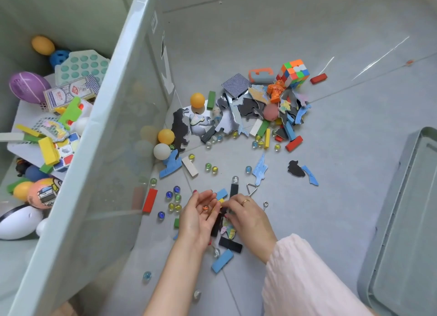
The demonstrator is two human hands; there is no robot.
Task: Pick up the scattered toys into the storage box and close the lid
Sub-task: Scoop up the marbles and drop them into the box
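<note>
The translucent storage box [111, 117] stands at the left, open, with balls, blocks and card packs inside. Toys lie scattered on the grey floor: a colour cube [294, 72], an orange figure [276, 91], puzzle pieces, blocks and several marbles. My left hand [197, 217] lies palm up with an orange marble [205, 209] cupped in its loosely curled fingers. My right hand [246, 215], with a ring, reaches palm down beside it and pinches small pieces, one yellow, at its fingertips. The box lid [406, 221] lies on the floor at the right.
Orange and white ping-pong balls [166, 136] rest against the box wall. A red block [150, 200] and blue marbles [169, 194] lie left of my hands. A blue block [222, 261] and a black block [230, 244] lie under my wrists.
</note>
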